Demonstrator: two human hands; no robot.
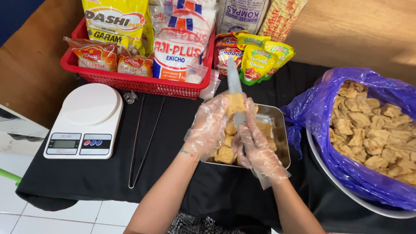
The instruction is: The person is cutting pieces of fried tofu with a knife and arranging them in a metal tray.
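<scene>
Work surface: table covered with a black cloth, its near-left corner hanging over white floor tiles. Bare brown wood shows beyond the cloth at the far side. Directly on the cloth, left to right: white digital kitchen scale at left; long thin metal tongs just beside it, lying roughly front to back; red plastic basket of seasoning packets along the far edge; rectangular metal tray at centre holding fried tofu pieces; green sauce pouches behind the tray; large metal bowl at right, lined with a purple plastic bag.
</scene>
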